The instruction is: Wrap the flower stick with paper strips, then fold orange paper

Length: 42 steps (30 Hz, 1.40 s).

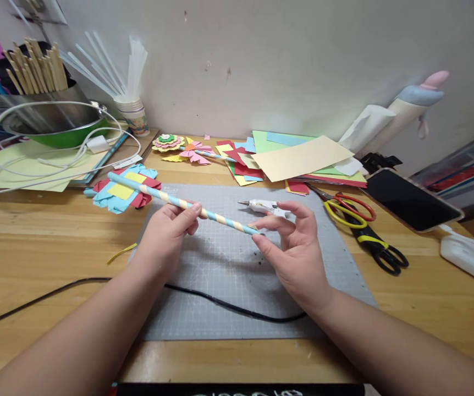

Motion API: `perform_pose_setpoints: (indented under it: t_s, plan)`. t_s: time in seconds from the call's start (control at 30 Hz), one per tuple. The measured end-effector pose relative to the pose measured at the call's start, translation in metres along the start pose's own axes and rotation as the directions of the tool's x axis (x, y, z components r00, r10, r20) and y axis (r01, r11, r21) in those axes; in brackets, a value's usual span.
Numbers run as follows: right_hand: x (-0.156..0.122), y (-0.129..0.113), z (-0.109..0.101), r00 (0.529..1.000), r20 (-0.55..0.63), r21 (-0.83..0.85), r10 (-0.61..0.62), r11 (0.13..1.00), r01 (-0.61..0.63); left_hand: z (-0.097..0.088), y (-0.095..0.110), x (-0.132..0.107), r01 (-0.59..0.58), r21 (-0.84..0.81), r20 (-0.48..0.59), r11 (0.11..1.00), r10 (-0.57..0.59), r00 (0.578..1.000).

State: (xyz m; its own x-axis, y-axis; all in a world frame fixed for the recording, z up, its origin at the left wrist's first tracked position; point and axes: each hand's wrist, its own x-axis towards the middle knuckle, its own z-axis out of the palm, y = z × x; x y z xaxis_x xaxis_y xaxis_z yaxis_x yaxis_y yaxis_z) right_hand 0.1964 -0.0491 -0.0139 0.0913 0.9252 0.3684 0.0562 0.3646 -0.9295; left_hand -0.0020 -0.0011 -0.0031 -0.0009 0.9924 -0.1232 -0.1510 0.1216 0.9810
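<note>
My left hand [171, 231] is closed around the middle of a blue and cream striped paper stick [220, 218], held slantwise above a grey cutting mat [229, 324]. At the stick's right end, my right hand [292, 247] pinches the tip between thumb and index finger, the other fingers raised. Behind the stick's left end lies a paper flower [125, 191] of blue and red petals with a yellow square in the middle. Beyond my right hand a white glue gun [264, 207] rests on the mat, its nozzle pointing left.
Scissors with yellow and red handles [348, 212] and black-handled scissors [379, 250] lie to the right, near a phone [412, 198]. Coloured paper sheets [303, 157] and finished paper flowers [169, 143] line the wall. A black cable [229, 304] crosses the mat.
</note>
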Motion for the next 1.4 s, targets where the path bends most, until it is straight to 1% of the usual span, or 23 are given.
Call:
perform_pose_setpoints:
  t_s: [0.17, 0.37, 0.53, 0.67, 0.8, 0.93, 1.07, 1.2, 1.3, 1.37, 1.4]
  plan:
    - [0.0, -0.002, 0.0, 0.999, -0.007, -0.013, -0.039, 0.999, 0.039, -0.001, -0.004, 0.002, 0.009, -0.038, 0.008, 0.999, -0.009, 1.0]
    - [0.0, -0.002, -0.001, 0.994, 0.006, -0.067, -0.113, 0.991, 0.113, 0.0, -0.003, 0.001, 0.027, -0.037, 0.016, 0.999, -0.027, 1.0]
    - [-0.001, -0.002, -0.002, 0.987, 0.01, -0.092, -0.16, 0.983, 0.161, 0.001, -0.002, 0.001, 0.027, -0.039, 0.045, 0.999, -0.026, 0.999]
    - [0.0, -0.003, -0.002, 0.984, 0.004, -0.105, -0.178, 0.978, 0.178, 0.002, -0.002, 0.001, 0.018, -0.035, 0.038, 0.999, -0.017, 0.999]
    - [0.001, -0.003, -0.002, 0.985, 0.0, -0.115, -0.174, 0.978, 0.172, 0.003, -0.002, -0.001, -0.002, 0.005, 0.037, 1.0, 0.002, 0.999]
    - [0.001, -0.003, -0.003, 0.983, 0.008, -0.144, -0.185, 0.972, 0.184, 0.004, -0.001, -0.002, -0.025, 0.026, 0.01, 0.999, 0.025, 1.0]
    - [0.0, 0.0, -0.005, 0.967, 0.039, -0.205, -0.252, 0.945, 0.254, 0.005, -0.002, -0.002, -0.019, 0.03, -0.006, 0.999, 0.019, 1.0]
    - [0.0, 0.004, -0.01, 0.937, 0.089, -0.301, -0.337, 0.888, 0.348, 0.004, -0.002, -0.002, 0.001, 0.039, 0.003, 0.999, -0.001, 1.0]
    - [0.001, 0.004, -0.013, 0.912, 0.134, -0.342, -0.387, 0.846, 0.409, 0.004, -0.002, -0.001, 0.029, 0.02, 0.021, 0.999, -0.03, 0.999]
    - [0.001, 0.003, -0.013, 0.908, 0.145, -0.339, -0.394, 0.842, 0.419, 0.004, -0.002, -0.001, 0.041, -0.013, 0.053, 0.999, -0.04, 0.998]
    - [0.001, 0.002, -0.012, 0.915, 0.135, -0.317, -0.38, 0.858, 0.403, 0.004, -0.002, -0.001, 0.041, -0.033, 0.073, 0.999, -0.039, 0.997]
